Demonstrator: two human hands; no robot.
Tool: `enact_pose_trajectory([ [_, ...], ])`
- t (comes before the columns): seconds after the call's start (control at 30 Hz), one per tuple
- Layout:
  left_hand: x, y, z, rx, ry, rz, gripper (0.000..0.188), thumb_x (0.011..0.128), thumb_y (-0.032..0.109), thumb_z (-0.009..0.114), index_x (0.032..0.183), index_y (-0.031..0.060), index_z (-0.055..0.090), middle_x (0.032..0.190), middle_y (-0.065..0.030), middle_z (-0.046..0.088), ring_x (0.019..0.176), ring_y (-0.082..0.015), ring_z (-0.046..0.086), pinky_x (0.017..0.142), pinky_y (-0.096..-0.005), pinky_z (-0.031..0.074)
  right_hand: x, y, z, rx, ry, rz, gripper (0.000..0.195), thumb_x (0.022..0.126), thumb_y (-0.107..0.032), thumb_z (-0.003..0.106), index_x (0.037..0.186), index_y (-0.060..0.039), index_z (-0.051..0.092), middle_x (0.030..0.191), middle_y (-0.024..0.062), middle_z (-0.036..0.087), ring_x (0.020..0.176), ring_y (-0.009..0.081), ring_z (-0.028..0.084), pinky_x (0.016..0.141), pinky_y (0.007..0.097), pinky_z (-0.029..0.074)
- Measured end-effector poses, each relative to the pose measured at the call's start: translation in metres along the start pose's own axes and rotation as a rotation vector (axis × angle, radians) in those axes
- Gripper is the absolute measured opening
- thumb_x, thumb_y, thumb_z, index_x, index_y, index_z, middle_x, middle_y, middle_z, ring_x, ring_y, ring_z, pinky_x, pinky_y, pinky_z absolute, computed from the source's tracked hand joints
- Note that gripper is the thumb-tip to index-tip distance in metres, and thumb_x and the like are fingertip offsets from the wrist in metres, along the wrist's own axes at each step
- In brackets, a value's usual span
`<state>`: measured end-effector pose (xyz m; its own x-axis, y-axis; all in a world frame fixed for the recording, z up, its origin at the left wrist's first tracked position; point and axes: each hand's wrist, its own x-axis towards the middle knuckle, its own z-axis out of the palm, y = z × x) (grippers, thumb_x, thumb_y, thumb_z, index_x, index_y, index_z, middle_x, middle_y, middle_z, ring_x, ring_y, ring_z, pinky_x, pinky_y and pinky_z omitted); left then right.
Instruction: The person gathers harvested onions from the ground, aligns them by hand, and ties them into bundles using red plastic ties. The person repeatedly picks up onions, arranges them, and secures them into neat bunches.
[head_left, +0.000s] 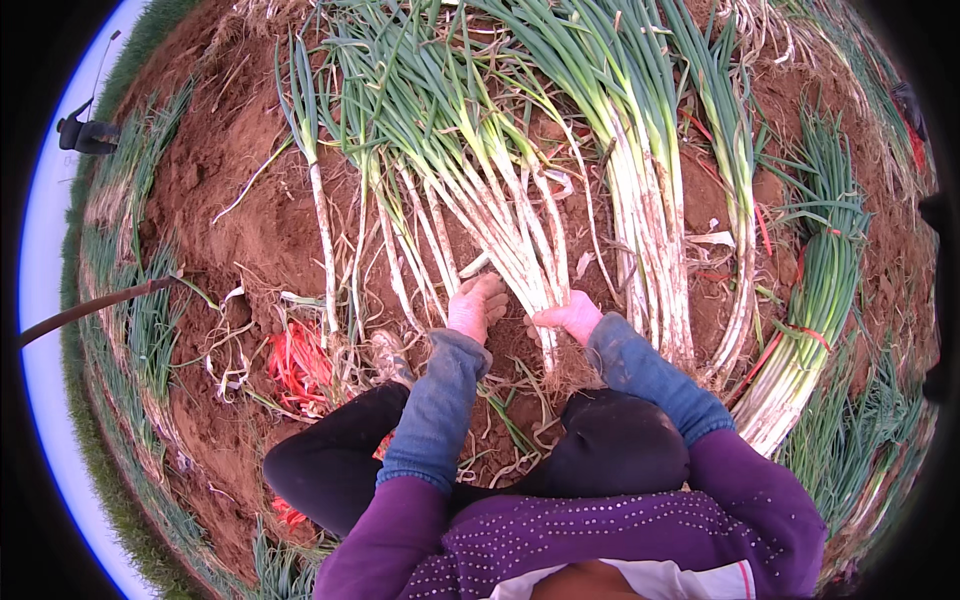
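My right hand (570, 315) grips a small bunch of long green onions (517, 225) by the white stalks, just above the stringy roots. The green leaves of the bunch spread away from me over the soil. To the left of these stalks is my left hand (478, 304), its fingers curled inward and touching no bunch that I can make out; its palm is hidden. Loose onion stalks (397, 262) lie beyond and left of it. A thicker group of onions (649, 247) rests right of the held bunch, roots toward me.
A bundle of onions (817, 300) bound with red ties lies at the right. Red strips (301, 367) are heaped on the soil near my left knee (337, 450). A brown curved rod (97, 307) juts in from the left. Another person (86, 135) stands far off at the upper left.
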<state>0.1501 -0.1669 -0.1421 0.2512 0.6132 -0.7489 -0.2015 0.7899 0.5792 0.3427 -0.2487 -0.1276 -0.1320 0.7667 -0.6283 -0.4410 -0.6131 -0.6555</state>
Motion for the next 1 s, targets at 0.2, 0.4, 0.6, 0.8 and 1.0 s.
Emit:
enact_pose_trajectory([
  [0.2, -0.011, -0.006, 0.034, -0.008, -0.081, 0.015, 0.026, 0.094, 0.014, 0.065, 0.116, 0.0016, 0.059, 0.101, -0.0092, 0.069, 0.084, -0.0236, 0.069, 0.066, -0.0354, 0.056, 0.004, 0.005, 0.003, -0.02, 0.013, -0.054, 0.046, 0.075, 0.004, 0.075, 0.12, 0.0025, 0.064, 0.105, 0.0143, 0.071, 0.087, 0.0251, 0.071, 0.077, 0.0396, 0.059],
  [0.4, -0.007, -0.007, 0.026, 0.038, -0.045, 0.014, 0.028, 0.094, 0.013, 0.064, 0.117, -0.0009, 0.059, 0.107, -0.0111, 0.068, 0.092, -0.0239, 0.068, 0.077, -0.0388, 0.057, 0.003, 0.003, 0.003, -0.063, 0.007, -0.04, 0.046, 0.075, 0.002, 0.076, 0.12, 0.0035, 0.064, 0.103, 0.0126, 0.072, 0.089, 0.0231, 0.07, 0.082, 0.0378, 0.056],
  [0.6, 0.013, -0.02, 0.035, -0.385, -0.223, -0.094, 0.029, 0.092, 0.006, 0.063, 0.12, -0.004, 0.061, 0.115, -0.0143, 0.068, 0.103, -0.0287, 0.067, 0.088, -0.0429, 0.056, 0.008, 0.0, -0.002, -0.007, -0.045, 0.035, 0.048, 0.078, -0.006, 0.079, 0.123, 0.0014, 0.063, 0.112, 0.0084, 0.07, 0.102, 0.0181, 0.066, 0.091, 0.0341, 0.051],
  [0.8, 0.017, -0.031, 0.039, -0.246, -0.02, 0.001, 0.032, 0.094, 0.008, 0.061, 0.122, -0.0065, 0.059, 0.11, -0.0182, 0.067, 0.099, -0.0305, 0.067, 0.09, -0.0418, 0.055, 0.011, 0.004, 0.0, -0.408, 0.29, -0.096, 0.06, 0.066, -0.014, 0.084, 0.119, 0.0055, 0.063, 0.101, 0.0146, 0.073, 0.091, 0.0195, 0.069, 0.086, 0.0325, 0.053],
  [1.0, -0.001, -0.028, 0.027, -0.256, 0.058, -0.047, 0.035, 0.091, 0.003, 0.06, 0.125, -0.0017, 0.051, 0.102, -0.0155, 0.065, 0.092, -0.0312, 0.068, 0.076, -0.0418, 0.06, 0.012, 0.0, -0.017, -0.164, 0.268, -0.136, 0.052, 0.07, -0.006, 0.081, 0.117, 0.006, 0.063, 0.099, 0.0125, 0.073, 0.086, 0.0225, 0.069, 0.082, 0.0355, 0.054],
])
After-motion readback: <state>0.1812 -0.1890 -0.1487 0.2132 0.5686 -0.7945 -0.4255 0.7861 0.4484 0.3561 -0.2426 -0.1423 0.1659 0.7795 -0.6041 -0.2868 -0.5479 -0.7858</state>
